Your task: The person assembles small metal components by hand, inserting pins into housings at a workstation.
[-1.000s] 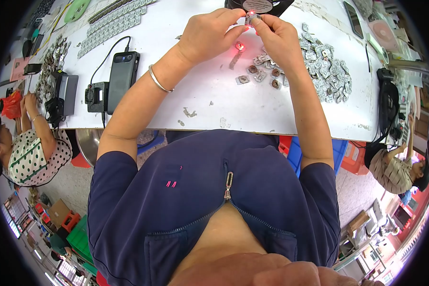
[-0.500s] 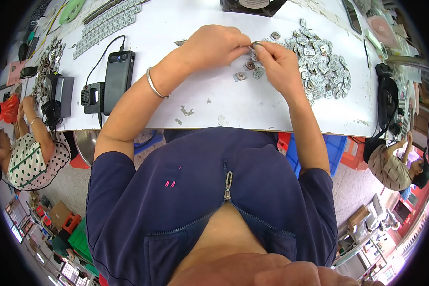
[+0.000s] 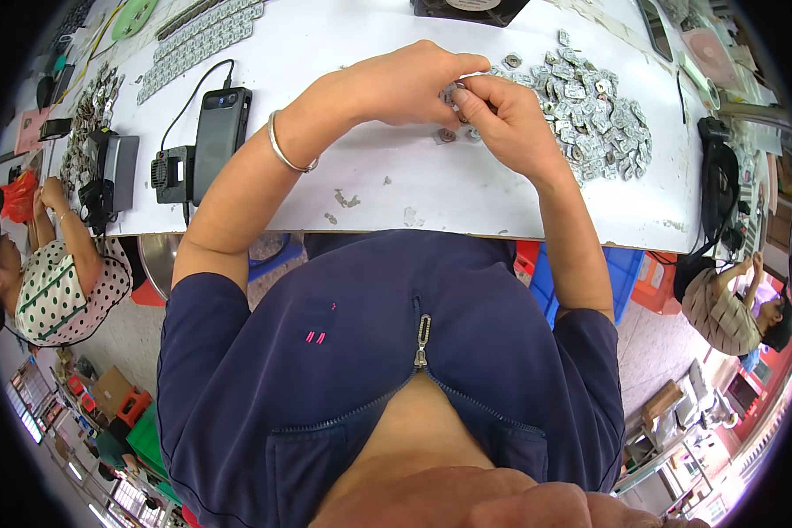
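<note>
My left hand [image 3: 418,84], with a bangle on its wrist, meets my right hand [image 3: 512,123] over the far middle of the table. Between thumb and finger, my right hand pinches a small metal part [image 3: 456,91]. The left hand's index finger reaches over the right hand's fingertips. Its other fingers are curled in beside the part, and what they grip is hidden. A few loose metal pieces [image 3: 446,135] lie just under the hands. Right of my right hand spreads a heap of small silvery metal pieces [image 3: 590,114].
On the white table [image 3: 414,189], a black power bank [image 3: 220,132] with a cable stands at left beside a small black device [image 3: 174,176]. Rows of metal pieces [image 3: 202,53] lie far left, a black fan [image 3: 471,9] at the far edge. Co-workers sit at both sides.
Both hands have come closer together and slightly nearer to me. My left index finger has stretched out over the right fingertips, and the left hand now covers some loose pieces.
</note>
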Motion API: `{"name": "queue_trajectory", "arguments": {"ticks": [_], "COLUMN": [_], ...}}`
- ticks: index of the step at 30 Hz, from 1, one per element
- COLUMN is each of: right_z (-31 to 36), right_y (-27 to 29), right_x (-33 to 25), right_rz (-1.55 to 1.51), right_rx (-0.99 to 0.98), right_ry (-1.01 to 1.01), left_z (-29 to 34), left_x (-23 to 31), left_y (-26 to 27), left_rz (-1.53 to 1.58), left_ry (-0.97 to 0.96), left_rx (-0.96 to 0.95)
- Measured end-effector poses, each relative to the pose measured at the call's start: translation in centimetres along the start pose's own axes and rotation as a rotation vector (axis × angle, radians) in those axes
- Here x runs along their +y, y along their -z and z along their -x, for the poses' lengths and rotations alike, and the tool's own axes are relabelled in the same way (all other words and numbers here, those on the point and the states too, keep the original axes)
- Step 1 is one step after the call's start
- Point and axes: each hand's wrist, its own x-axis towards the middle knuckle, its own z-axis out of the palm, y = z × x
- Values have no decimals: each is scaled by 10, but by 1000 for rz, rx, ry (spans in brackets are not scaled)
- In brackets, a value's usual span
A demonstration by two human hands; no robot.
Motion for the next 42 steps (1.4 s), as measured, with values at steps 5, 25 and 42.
{"name": "queue_trajectory", "arguments": {"ticks": [5,25,42], "right_z": [-5,-18,-41], "right_y": [8,28,13], "right_x": [-6,-10,-3], "right_rz": [17,-690,-66], "right_rx": [20,-319,123], "right_ry": [89,-62,-63], "left_z": [-1,14,1], "left_x": [3,-30,-42], "left_y": [4,32,7], "left_rz": [35,574,-502], "left_ry": [-36,-89,-381], "left_rx": [16,-196,687]}}
